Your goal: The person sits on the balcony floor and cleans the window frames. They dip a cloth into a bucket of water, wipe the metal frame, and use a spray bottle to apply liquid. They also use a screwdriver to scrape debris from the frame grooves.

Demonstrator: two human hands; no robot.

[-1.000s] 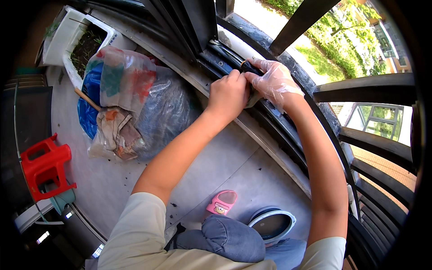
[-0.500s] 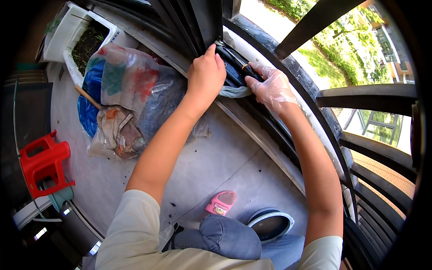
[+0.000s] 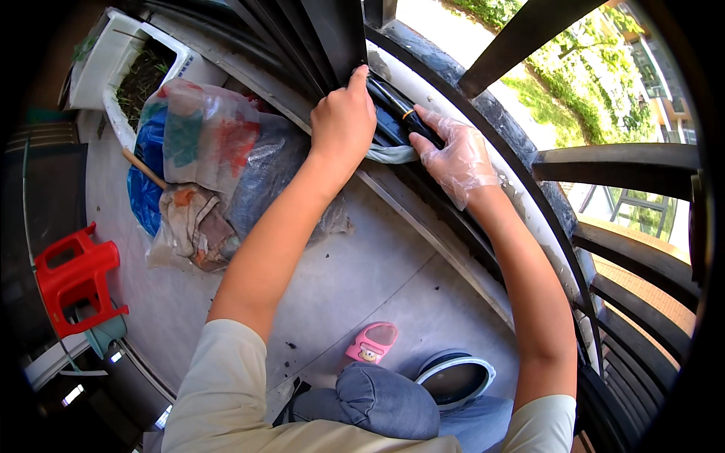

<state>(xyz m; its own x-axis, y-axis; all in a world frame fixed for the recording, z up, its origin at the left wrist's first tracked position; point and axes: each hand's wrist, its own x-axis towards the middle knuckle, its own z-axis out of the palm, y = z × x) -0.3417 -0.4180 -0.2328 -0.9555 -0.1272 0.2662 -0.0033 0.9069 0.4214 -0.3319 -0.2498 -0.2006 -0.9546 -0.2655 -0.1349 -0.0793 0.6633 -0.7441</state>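
Observation:
My left hand (image 3: 343, 121) is bare and reaches the corner where the window track (image 3: 389, 124) meets the dark window frame (image 3: 332, 45). Its index finger points into that corner while the other fingers curl under, and what they may grip is hidden. A thin clear plastic glove covers my right hand (image 3: 457, 158), which is closed round the black handle of a slim tool (image 3: 408, 117) with an orange ring. The tool lies along the track, its tip beside my left fingertips; its kind cannot be made out. A grey-blue cloth (image 3: 393, 154) hangs over the track's edge between my hands.
Dark railing bars (image 3: 619, 160) curve along the right. On the left are a plastic bag (image 3: 260, 155) with a dirty rag (image 3: 200, 215), a white planter box (image 3: 113, 113) and a red stool (image 3: 79, 279). A pink slipper (image 3: 375, 341) and a blue-rimmed basin (image 3: 457, 377) are by my knees.
My left index finger has shifted slightly up into the corner. My right hand stays round the tool, its wrist turned a little. The whole view has moved slightly.

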